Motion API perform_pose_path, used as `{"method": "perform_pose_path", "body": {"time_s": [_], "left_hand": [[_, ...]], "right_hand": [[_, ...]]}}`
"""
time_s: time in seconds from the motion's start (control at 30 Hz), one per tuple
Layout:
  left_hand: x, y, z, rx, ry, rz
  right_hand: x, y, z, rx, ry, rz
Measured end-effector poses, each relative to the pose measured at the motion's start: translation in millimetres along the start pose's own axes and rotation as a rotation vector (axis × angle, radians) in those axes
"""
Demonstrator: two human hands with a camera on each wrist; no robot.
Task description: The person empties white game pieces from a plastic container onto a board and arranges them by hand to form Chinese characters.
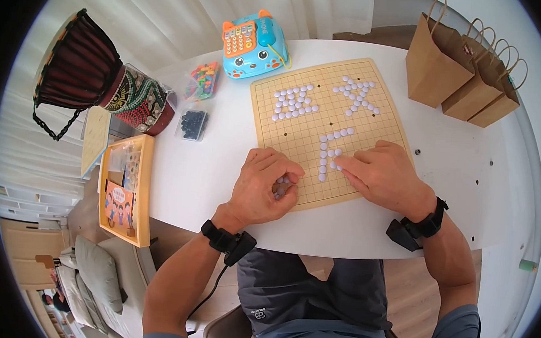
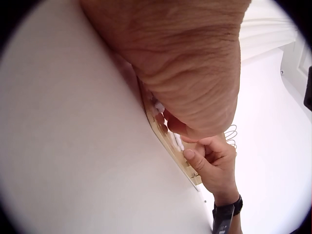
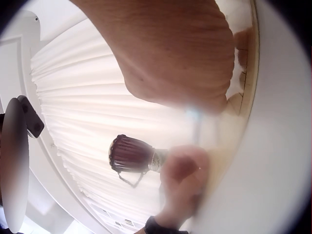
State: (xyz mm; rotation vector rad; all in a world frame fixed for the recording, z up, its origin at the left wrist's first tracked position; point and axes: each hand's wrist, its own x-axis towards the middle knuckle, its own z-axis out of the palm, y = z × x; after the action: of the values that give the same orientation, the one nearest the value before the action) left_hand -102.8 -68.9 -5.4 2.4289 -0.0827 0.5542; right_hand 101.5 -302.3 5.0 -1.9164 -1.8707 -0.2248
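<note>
A wooden grid board holds white round pieces in three groups: two fuller clusters toward the far side and an angular line nearer. My left hand is at the board's near left edge, fingers curled around several white pieces. My right hand is over the board's right part, its index fingertip touching a piece beside the nearer group, its thumb apart. In the left wrist view, the right hand is beyond the left palm. The right wrist view shows the left hand blurred.
A blue toy phone, a box of colored pieces and a box of dark pieces stand beyond the board. Paper bags are at the far right, a drum at the left, and a wooden tray beside the table.
</note>
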Motion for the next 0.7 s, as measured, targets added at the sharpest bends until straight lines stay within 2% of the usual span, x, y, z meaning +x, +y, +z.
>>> {"method": "perform_pose_path", "body": {"time_s": [0.7], "left_hand": [[0.4,0.4,-0.4,0.003,-0.01,-0.009]], "right_hand": [[1.8,-1.9,-7.2,0.002,-0.043,0.052]]}}
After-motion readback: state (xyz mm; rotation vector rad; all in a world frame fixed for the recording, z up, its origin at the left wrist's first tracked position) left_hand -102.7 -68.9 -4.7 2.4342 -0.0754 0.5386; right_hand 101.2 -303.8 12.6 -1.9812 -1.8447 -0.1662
